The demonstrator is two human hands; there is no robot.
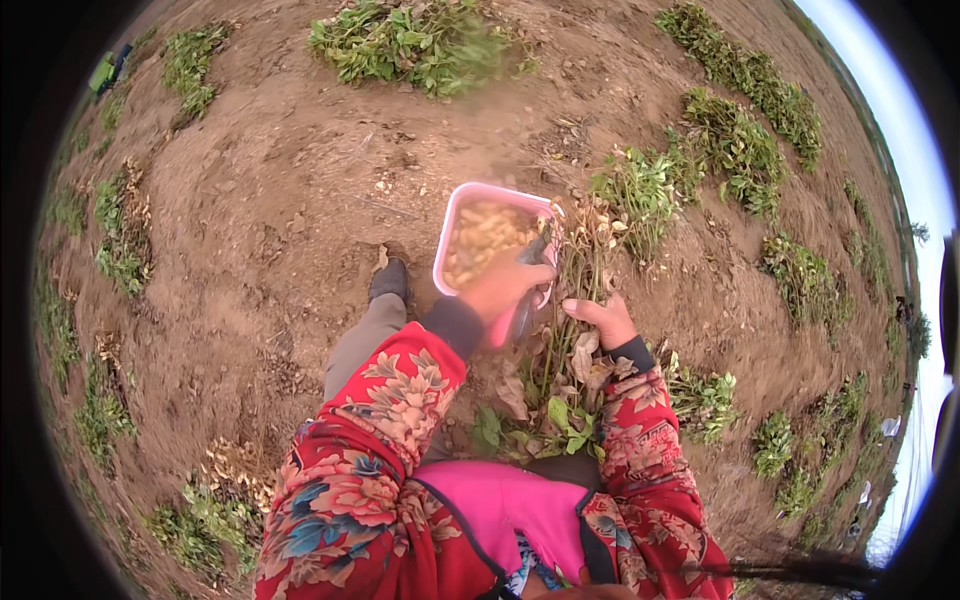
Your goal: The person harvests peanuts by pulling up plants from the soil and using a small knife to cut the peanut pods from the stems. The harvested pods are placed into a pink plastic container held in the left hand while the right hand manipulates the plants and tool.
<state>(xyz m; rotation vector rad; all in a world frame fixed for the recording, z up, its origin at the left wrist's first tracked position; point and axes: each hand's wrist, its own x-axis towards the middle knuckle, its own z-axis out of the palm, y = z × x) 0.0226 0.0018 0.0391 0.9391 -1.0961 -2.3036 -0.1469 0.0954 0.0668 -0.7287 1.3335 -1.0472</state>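
A pink plastic basin holds a heap of peanuts in their shells, slightly blurred. Over its right side reaches my left hand, with the thumb pointing right and the other fingers largely hidden. A dark grey item shows just beyond this hand; I cannot tell what it is or whether I grip it. My right hand is closed around the stems of an uprooted peanut plant bundle, thumb towards the basin. The bundle's roots and some pods lie beside the basin's right rim, its leaves nearer my body.
My shoe rests on the brown soil left of the basin. Heaps of peanut plants lie beyond the basin, to the right and at the lower left, where pods show. A green item stands far off.
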